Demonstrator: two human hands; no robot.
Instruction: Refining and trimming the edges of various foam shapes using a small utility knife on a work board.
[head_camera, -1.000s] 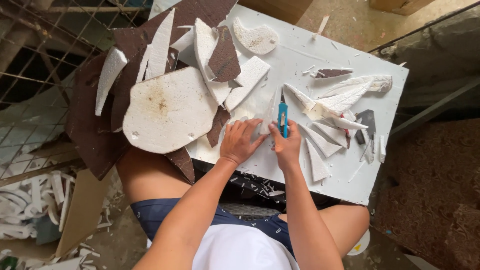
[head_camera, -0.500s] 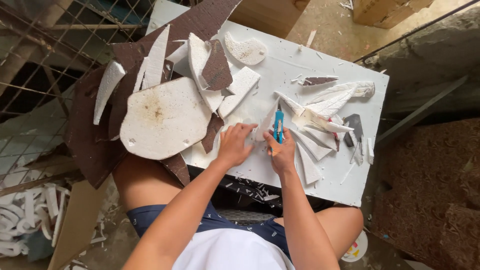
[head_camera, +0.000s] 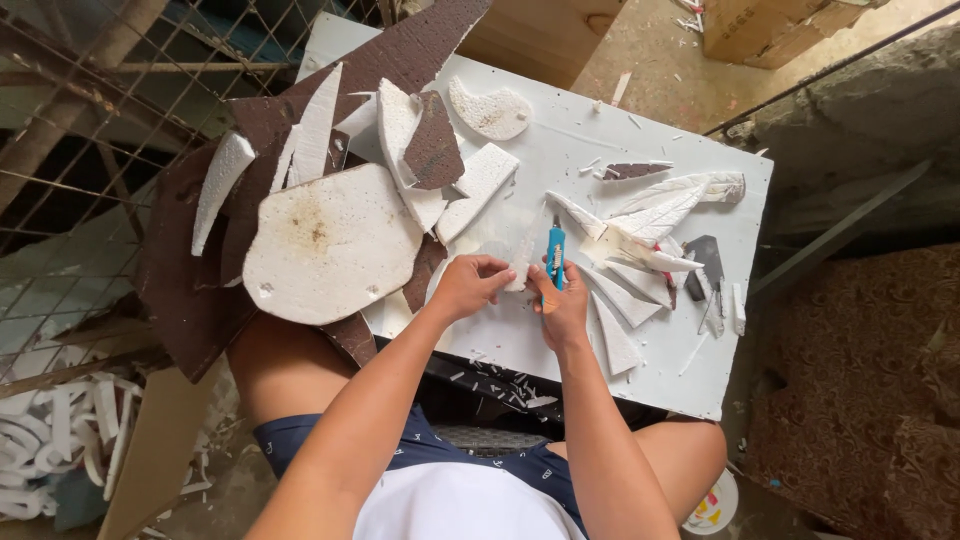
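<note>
- Table (head_camera: 640, 150), white board, carries a heap of brown and white foam offcuts at its left.
- Big rounded white slab (head_camera: 330, 245) lies nearest the left forearm; keep it clear of the elbow.
- Left hand (head_camera: 468, 287) pinches a narrow foam strip (head_camera: 522, 262) at the table's middle; I'd keep fingertips behind the edge.
- Right hand (head_camera: 562, 305) is clenched round a blue utility knife (head_camera: 556, 250), blade up beside the strip; light, shallow strokes look wisest.
</note>
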